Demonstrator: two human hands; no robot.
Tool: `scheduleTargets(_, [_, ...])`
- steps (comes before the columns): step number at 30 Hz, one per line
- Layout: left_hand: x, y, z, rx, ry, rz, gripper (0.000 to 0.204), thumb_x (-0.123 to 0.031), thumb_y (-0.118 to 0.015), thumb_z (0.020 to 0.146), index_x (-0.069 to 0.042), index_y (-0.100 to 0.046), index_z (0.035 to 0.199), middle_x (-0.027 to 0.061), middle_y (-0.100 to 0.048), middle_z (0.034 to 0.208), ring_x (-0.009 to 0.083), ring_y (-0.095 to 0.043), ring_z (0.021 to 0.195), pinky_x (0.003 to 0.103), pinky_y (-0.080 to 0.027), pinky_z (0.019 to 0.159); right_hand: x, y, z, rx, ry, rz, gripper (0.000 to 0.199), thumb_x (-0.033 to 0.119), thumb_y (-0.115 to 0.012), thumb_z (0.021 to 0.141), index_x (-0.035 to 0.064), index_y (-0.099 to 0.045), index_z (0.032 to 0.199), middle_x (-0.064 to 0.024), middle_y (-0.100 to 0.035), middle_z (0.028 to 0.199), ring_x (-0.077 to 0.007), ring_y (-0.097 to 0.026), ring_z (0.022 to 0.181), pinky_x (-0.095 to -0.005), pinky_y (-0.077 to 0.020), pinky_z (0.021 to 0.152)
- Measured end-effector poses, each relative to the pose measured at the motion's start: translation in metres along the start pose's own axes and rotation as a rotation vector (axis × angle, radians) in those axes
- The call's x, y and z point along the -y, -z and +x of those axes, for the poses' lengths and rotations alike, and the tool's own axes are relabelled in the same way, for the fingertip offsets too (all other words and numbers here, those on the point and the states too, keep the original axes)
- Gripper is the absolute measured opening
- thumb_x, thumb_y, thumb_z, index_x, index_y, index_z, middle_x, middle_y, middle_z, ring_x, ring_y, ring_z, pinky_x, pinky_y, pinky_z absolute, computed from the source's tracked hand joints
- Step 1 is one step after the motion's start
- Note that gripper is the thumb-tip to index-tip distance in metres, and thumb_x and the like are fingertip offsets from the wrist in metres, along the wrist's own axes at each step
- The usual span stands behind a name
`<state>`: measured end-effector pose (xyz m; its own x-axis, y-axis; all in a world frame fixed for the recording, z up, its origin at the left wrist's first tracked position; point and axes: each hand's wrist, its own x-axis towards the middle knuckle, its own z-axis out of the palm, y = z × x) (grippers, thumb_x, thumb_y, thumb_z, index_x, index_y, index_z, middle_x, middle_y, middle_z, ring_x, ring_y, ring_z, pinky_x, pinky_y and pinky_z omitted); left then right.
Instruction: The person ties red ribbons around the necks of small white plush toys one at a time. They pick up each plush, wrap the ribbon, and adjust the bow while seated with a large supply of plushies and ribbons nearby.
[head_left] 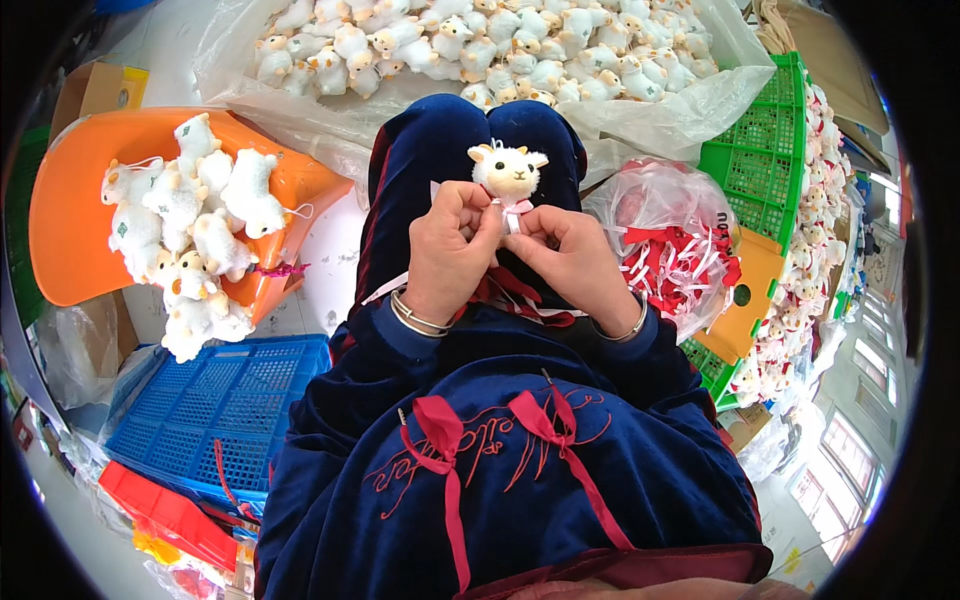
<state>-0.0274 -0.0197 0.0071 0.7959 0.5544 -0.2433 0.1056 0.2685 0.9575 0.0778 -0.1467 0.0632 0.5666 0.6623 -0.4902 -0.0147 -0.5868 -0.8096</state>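
Note:
A small white plush sheep [508,172] with a tan muzzle and little horns faces me above my lap. A pale pink ribbon [513,209] forms a bow at its neck. My left hand [452,245] is closed at the bow's left side, thumb and fingertips pinched on the ribbon. From the right, my right hand [572,252] pinches the ribbon just below the bow. Most of the sheep's body is hidden behind my fingers. Red and white ribbon strips [505,294] lie in my lap under my wrists.
On the left, an orange chair [75,215] carries several plush sheep, near a blue crate [215,400] and a red crate [170,510]. A large clear bag [225,75] of plush sheep lies ahead. At right are a bag of ribbons [680,265] and a green crate [765,140].

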Motion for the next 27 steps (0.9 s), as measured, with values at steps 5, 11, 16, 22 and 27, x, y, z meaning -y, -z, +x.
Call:
scheduleTargets(5, [0.008,0.001,0.002,-0.039,-0.132,0.147,0.013,0.001,-0.067,0.093,-0.002,-0.056,0.098,0.0066,-0.066,0.069,0.0096,-0.066,0.058,0.026,-0.051,0.053,-0.012,0.009,0.002,0.178,-0.035,0.334,0.014,0.012,-0.071,0.096,0.0007,-0.064,0.091,0.0065,-0.057,0.077,-0.0016,-0.047,0.069,-0.0221,-0.0396,0.059])
scheduleTargets(11, [0.006,0.0,0.0,-0.06,-0.191,0.224,0.012,0.0,-0.065,0.095,-0.001,-0.054,0.1,0.0095,-0.066,0.07,0.0141,-0.069,0.06,0.029,-0.053,0.055,-0.02,0.02,0.009,0.274,-0.053,0.294,0.014,0.011,-0.071,0.096,0.0015,-0.064,0.089,0.0064,-0.057,0.078,-0.0019,-0.047,0.07,-0.0218,-0.0394,0.06])
scheduleTargets(16, [0.011,-0.001,-0.003,-0.047,-0.094,0.089,0.015,-0.001,-0.064,0.097,-0.001,-0.051,0.106,0.0104,-0.066,0.071,0.015,-0.068,0.059,0.03,-0.051,0.054,-0.016,0.012,0.008,0.094,-0.026,0.132,0.016,0.012,-0.071,0.096,0.0002,-0.064,0.088,0.0043,-0.059,0.076,-0.0027,-0.047,0.07,-0.0225,-0.0399,0.06])
scheduleTargets(22, [0.015,-0.002,-0.002,-0.057,-0.156,0.18,0.016,-0.001,-0.065,0.095,-0.001,-0.052,0.104,0.0095,-0.066,0.069,0.0147,-0.069,0.06,0.03,-0.052,0.054,-0.002,0.006,0.005,0.059,0.119,0.064,0.017,0.013,-0.068,0.097,-0.0008,-0.063,0.088,0.0041,-0.057,0.075,-0.0036,-0.046,0.07,-0.0236,-0.0403,0.06])
scheduleTargets(27, [0.013,-0.004,-0.004,-0.06,-0.198,0.179,0.015,0.002,-0.066,0.094,0.0,-0.054,0.102,0.0025,-0.063,0.069,0.0032,-0.059,0.059,0.021,-0.047,0.054,-0.008,0.019,0.005,0.198,-0.033,0.118,0.019,0.013,-0.069,0.097,-0.0004,-0.061,0.086,0.0028,-0.057,0.073,-0.0038,-0.046,0.069,-0.0244,-0.0415,0.061])
